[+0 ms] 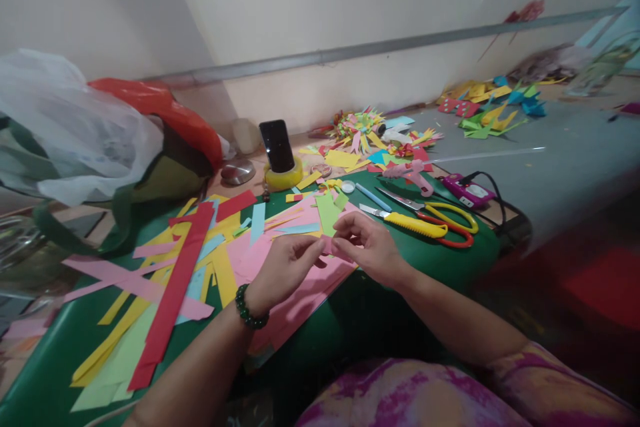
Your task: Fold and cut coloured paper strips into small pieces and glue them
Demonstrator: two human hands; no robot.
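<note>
"What takes up the most room?"

"The green work surface [50, 360], spread with coloured paper. At its far left corner is a white plastic bag [95, 120], with red plastic beside it."

"And next in size?"

"Pink sheets [295, 310], overlapping under and around the hands. To their left, a long red strip [175, 293] lies across yellow, pale green and pink ones."

"How are the hands?"

"Both have fingers curled and thumbs pressed in, held close together above the sheets. The left hand [285, 265] comes in over the paper; the right hand [373, 247] faces it, near the tools."

"Which tools?"

"Scissors [428, 208] with red and yellow handles, then a yellow-handled cutter [407, 223] just beside them, nearer the person. A pink glue gun [407, 172] is behind."

"Anything smaller?"

"A phone [277, 145] stands tilted at a yellow tape roll [284, 177]; whether in it or on it, I can't tell. There's a dark beaded bracelet [246, 312] on the left wrist."

"And smallest?"

"A small pink paper piece [328, 245], pinched between the fingertips of both hands. The fingers partly hide it, so I can't tell whether it's folded."
</note>
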